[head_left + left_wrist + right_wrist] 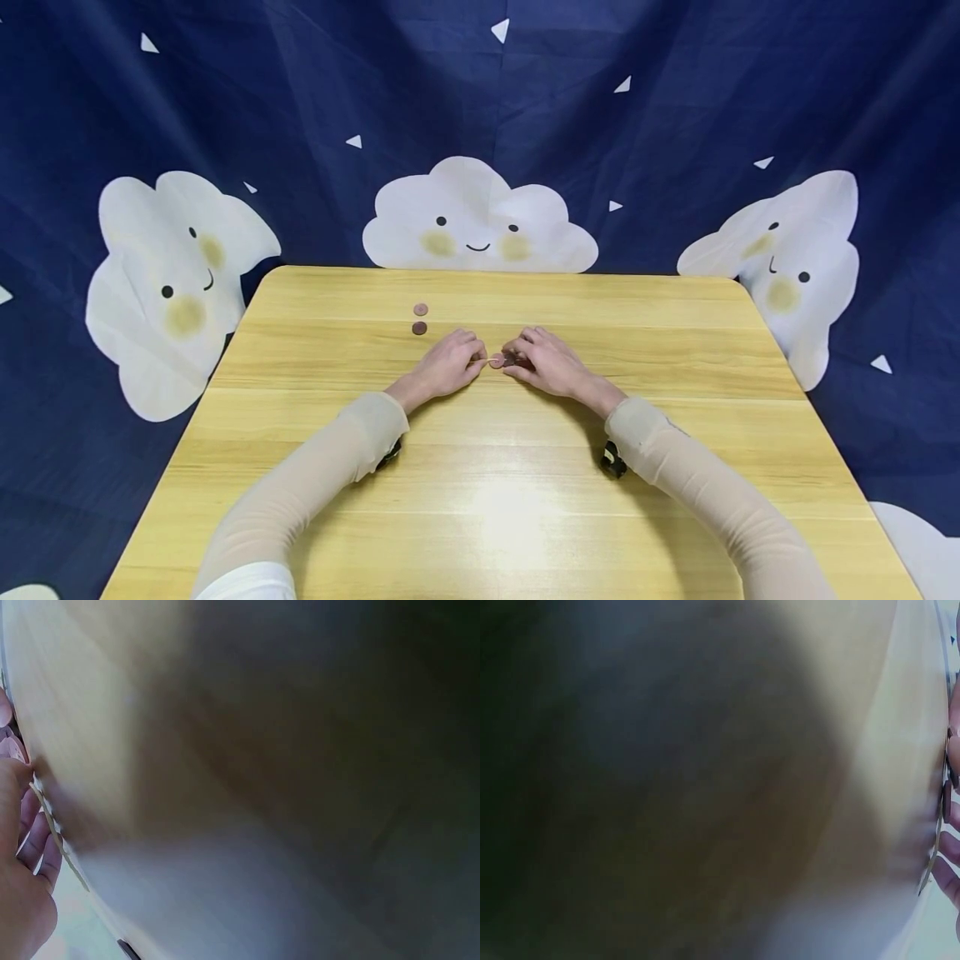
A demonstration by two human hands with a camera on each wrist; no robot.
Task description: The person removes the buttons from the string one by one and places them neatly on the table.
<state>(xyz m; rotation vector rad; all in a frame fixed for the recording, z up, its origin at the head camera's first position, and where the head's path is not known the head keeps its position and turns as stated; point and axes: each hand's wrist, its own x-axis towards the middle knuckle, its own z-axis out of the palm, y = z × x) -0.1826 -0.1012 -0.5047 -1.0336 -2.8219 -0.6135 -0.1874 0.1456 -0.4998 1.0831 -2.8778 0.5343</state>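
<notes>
Near the middle of the table, my left hand [450, 363] pinches a thin pale cord [482, 362] between thumb and finger. The cord reaches a small pink disc [497, 361], which looks like a button. Facing it, my right hand [547, 363] holds a dark brown disc [510, 359] at its fingertips, right beside the pink one. In the left wrist view, a length of cord [56, 836] trails past the fingers, and small marks like holes show on the pink disc [18, 748]. Only an edge of the right hand [949, 881] appears in the right wrist view.
Farther back on the wooden table [495, 450], left of the hands, lie a pink disc [421, 309] and a dark brown disc [419, 328]. Behind the table hangs a dark blue cloth [315, 75] with clouds.
</notes>
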